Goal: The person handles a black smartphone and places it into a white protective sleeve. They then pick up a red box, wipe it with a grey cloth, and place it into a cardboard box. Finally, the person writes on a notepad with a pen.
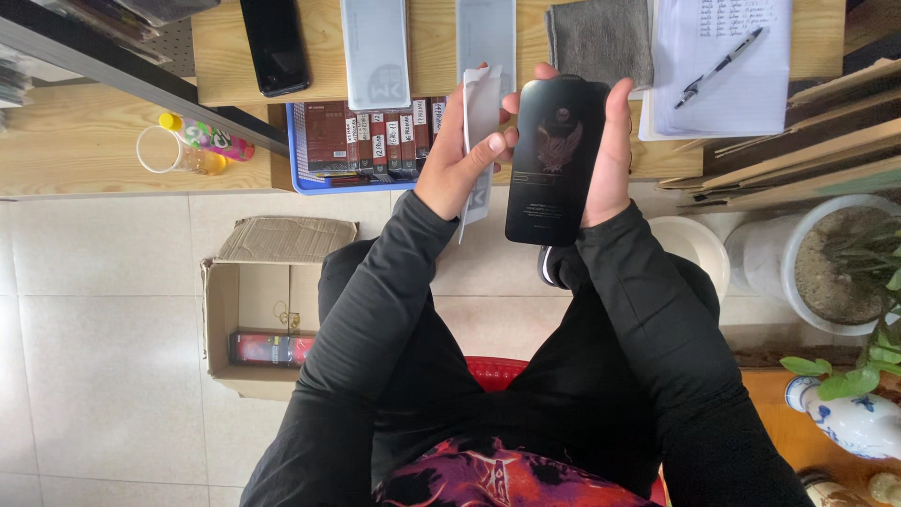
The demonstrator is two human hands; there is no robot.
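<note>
**Black sleeve and white film held above the desk edge**

The right hand point(610, 150) was clamped along the side of a flat black package point(556, 160), a tall sleeve with a bird emblem, held upright over the floor just short of the wooden desk point(432, 47). The left hand point(460, 155) was closed on a thin white sheet point(481, 122), pinched between thumb and fingers, just beside the black package.

On the desk behind the hands, a blue tray point(298, 164) held a tight row of small dark boxes point(375, 136) standing on edge. A clear cup point(161, 150) stood to the left, with a colourful bottle point(211, 139) lying beside it. On the tiled floor, an open cardboard box point(246, 319) held one dark, reddish carton point(272, 347) at its bottom. To the right, a white plant pot point(798, 272) held soil and green leaves. A black phone point(274, 42), a grey cloth point(599, 38) and a pen point(718, 66) on paper lay further back on the desk.
</note>
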